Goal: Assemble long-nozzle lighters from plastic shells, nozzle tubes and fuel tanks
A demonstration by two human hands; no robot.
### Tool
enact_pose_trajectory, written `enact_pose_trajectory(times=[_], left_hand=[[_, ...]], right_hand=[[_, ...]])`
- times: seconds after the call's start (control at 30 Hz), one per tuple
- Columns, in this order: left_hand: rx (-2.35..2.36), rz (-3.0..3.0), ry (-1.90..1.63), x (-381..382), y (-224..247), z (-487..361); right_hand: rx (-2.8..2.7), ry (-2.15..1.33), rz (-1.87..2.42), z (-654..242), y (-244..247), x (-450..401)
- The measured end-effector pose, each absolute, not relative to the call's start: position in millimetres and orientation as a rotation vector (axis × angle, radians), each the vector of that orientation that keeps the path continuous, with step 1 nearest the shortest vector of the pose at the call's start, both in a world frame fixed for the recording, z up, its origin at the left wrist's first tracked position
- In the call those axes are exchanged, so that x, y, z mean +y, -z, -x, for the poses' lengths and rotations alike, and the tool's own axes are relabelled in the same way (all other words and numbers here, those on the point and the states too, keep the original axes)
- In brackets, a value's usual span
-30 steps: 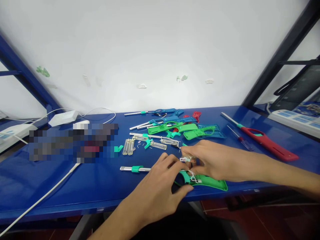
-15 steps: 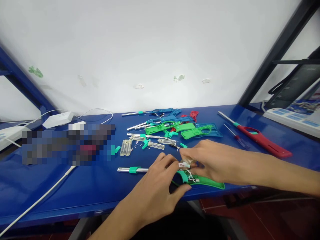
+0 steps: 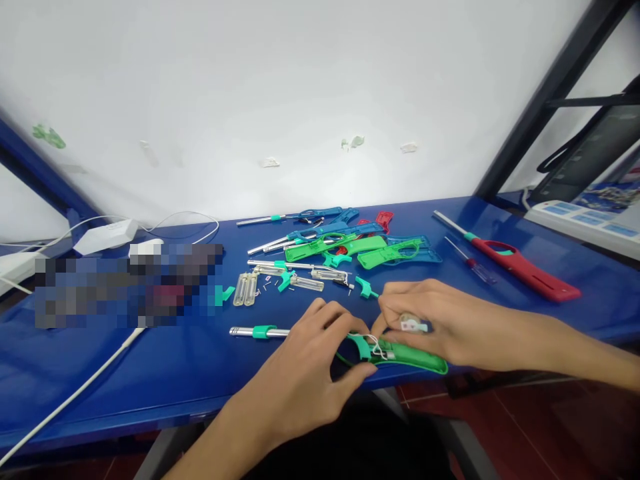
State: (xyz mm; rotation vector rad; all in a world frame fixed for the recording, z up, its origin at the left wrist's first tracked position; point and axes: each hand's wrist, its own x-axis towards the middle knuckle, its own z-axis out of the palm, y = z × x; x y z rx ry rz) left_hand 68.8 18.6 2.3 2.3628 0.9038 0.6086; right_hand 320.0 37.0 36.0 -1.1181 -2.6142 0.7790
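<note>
A green lighter half-shell point(image 3: 417, 359) lies near the table's front edge, with a metal tube point(image 3: 243, 331) pointing left and a teal collar around it. My left hand point(image 3: 310, 360) is closed on this green lighter, thumb below and fingers above, beside its teal trigger point(image 3: 361, 345). White wires point(image 3: 380, 348) loop out by the trigger. My right hand point(image 3: 425, 320) is closed around a small clear part with a white-and-teal end point(image 3: 414, 325), its fingertips at the upper edge of the green shell.
Behind lie blue and green shells point(image 3: 373, 243), clear fuel tanks point(image 3: 245, 290), teal triggers and small screws. To the right are a screwdriver point(image 3: 480, 270) and a red lighter point(image 3: 540, 273). A white cable point(image 3: 90, 380) crosses the left side.
My right hand has shifted slightly right, and the clear part in it has moved away from the trigger and turned. The camera view has shifted a little. My left hand keeps its hold.
</note>
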Motion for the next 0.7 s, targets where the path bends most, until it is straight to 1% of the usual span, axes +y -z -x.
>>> enact_pose_trajectory(times=[0.1, 0.2, 0.27, 0.53, 0.7], left_hand=[[0.891, -2.357, -0.592, 19, -3, -68], [0.864, -2.361, -0.584, 20, -4, -67], [0.841, -2.368, -0.574, 20, -5, -66], [0.900, -2.292, -0.500, 19, -11, -55], [0.958, -2.255, -0.470, 20, -16, -46]], right_hand=[[-2.578, -0.800, 1.050, -322, -31, 38], [-2.574, -0.709, 0.797, -324, -23, 36], [-2.589, -0.577, 0.675, -325, -18, 34], [-2.776, 0.033, 0.421, -325, -10, 33], [-2.799, 0.255, 0.234, -317, -11, 38]])
